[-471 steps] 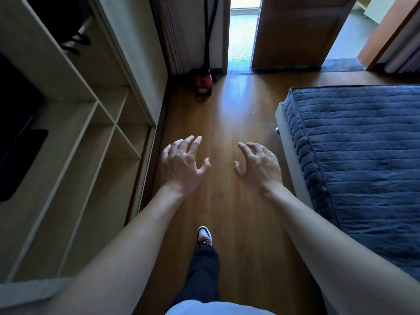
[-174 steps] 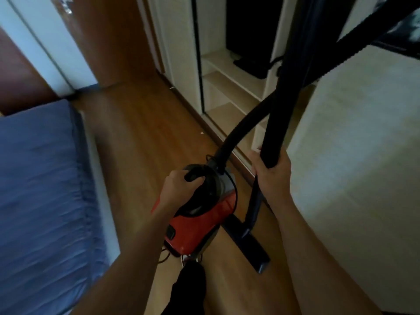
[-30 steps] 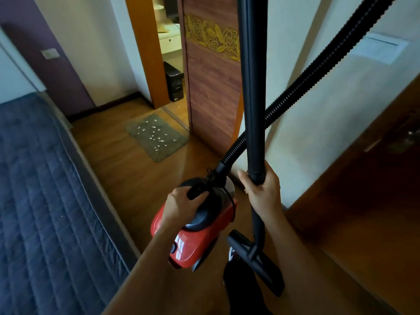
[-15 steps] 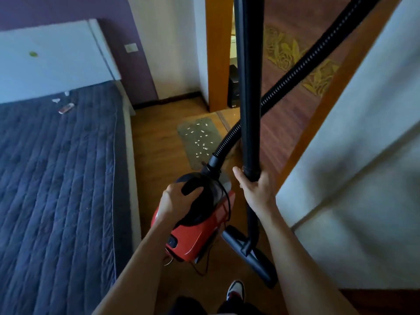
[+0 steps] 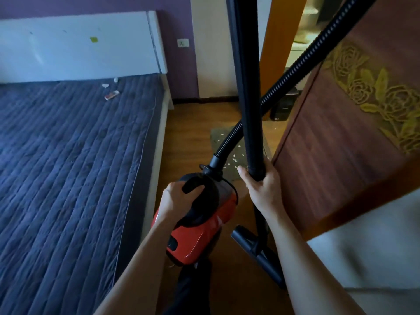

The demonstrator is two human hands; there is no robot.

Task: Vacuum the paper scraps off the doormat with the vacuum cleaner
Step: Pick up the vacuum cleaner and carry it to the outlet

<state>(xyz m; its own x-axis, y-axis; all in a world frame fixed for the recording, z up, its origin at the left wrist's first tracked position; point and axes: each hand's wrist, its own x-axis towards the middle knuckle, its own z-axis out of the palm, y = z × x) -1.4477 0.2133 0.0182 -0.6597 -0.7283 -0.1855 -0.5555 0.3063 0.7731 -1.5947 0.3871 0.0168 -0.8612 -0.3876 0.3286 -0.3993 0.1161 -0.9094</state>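
My left hand (image 5: 176, 197) grips the black carry handle of the red vacuum cleaner (image 5: 200, 237), which hangs off the floor. My right hand (image 5: 261, 185) holds the upright black wand (image 5: 247, 87); its floor nozzle (image 5: 256, 255) hangs low by my right forearm. The ribbed hose (image 5: 295, 69) runs from the cleaner up to the top right. Ahead on the wooden floor lies the grey-green doormat (image 5: 217, 137), strewn with small white paper scraps (image 5: 234, 159) and partly hidden by hose and wand.
A bed with a dark blue quilt (image 5: 68, 167) fills the left side, a few small items near its white headboard (image 5: 79, 46). An open carved wooden door (image 5: 341, 144) stands close on the right. The floor strip (image 5: 188, 123) between them leads to the mat.
The view has swung left and I have come nearer to the mat; the door now stands close on my right. Both hands keep the same hold on the cleaner and wand.
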